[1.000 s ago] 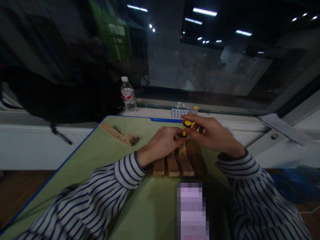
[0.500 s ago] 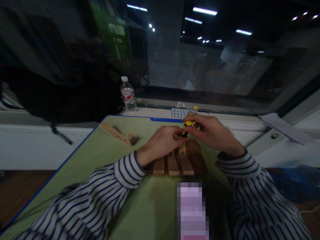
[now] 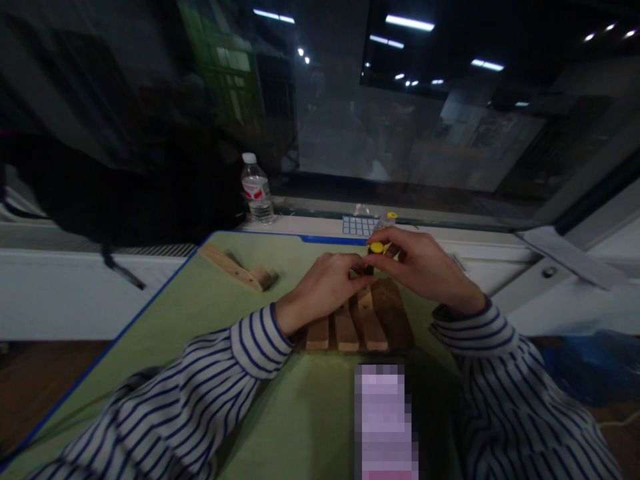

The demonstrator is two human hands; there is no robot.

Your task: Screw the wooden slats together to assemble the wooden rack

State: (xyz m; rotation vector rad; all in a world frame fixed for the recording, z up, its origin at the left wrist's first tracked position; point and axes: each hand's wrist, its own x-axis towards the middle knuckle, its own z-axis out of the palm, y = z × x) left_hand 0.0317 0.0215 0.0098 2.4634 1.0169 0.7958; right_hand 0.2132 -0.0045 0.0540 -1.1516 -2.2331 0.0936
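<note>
Turned a little since a second ago, the yellow-and-black tool (image 3: 377,247) shows a dark side low down where yellow showed, while both hands stay nearly in place. It stands between the hands, its yellow top pinched by the right hand (image 3: 419,265), thumb and fingers clamped on it. At its lower end the left hand (image 3: 323,283) curls thumb and fingers inward; whether they grip it I cannot tell. Just under the left hand lie wooden strips (image 3: 374,328) on a darker board (image 3: 399,317). Left of that hand, well apart, a loose wooden piece (image 3: 227,265) rests on the green tabletop (image 3: 170,353).
</note>
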